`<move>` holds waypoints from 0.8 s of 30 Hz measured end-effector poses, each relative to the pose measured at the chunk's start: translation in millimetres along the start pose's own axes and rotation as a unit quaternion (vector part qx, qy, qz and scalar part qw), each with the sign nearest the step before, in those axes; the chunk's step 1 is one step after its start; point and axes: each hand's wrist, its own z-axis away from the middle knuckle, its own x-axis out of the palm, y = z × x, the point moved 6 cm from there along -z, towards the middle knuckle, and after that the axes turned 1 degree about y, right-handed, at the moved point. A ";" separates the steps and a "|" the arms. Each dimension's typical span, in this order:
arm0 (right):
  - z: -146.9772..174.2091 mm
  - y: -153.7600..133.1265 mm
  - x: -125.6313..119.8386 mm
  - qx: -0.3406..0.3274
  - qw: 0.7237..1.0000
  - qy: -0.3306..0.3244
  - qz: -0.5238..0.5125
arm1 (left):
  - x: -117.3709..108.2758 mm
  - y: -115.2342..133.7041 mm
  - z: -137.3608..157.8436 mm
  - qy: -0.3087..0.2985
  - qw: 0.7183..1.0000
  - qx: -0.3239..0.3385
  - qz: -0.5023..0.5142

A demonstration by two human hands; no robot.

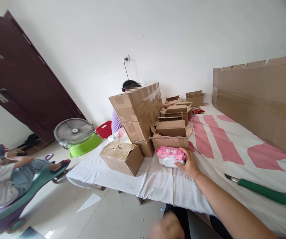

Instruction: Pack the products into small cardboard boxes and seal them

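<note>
From where I stand, the person's right hand [192, 165] has its thumb and fingers gripped around one end of a soft, pillow-shaped packet [168, 156] in glossy pink and white plastic. The packet rests near the table's front edge, just before an open-topped brown cardboard box [169, 142] whose torn flaps show ragged, fibrous edges. The left hand [167, 227] is a blur below the table edge, apart from the packet; I can't tell whether its fingers are curled or spread.

Under the packet lies a thin, wrinkled white cloth [163, 186] with broad pinkish-red shapes printed on its far side. To the right rests a utility knife with a smooth, curved green handle [264, 192], its dark, pointed blade showing. Left of the packet sits a closed, oblong cardboard box [118, 155], tape-creased and marked with dark handwriting on top. Behind it rises a blocky stack of taped cartons [143, 109], partly hiding a person in a light purple sleeve [115, 120]. A large, flat-faced sheet of brown cardboard [259, 103] stands along the right, its top edge unevenly notched.
</note>
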 end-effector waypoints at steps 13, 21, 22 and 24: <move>0.0 1.7 1.5 0.026 1.000 -0.001 -0.013 | -228.3 -241.9 -42.0 0.169 0.808 -0.504 -0.252; -1.9 -1.3 -0.3 0.045 0.999 -0.008 -0.007 | -169.4 -191.8 -34.1 0.071 0.880 -0.413 -0.223; -2.1 -1.9 -0.5 0.049 0.999 -0.011 -0.006 | -161.3 -179.6 -33.8 0.060 0.888 -0.396 -0.223; -2.1 -2.8 -0.6 0.060 0.998 -0.018 0.001 | -145.6 -153.3 -33.8 0.054 0.899 -0.374 -0.221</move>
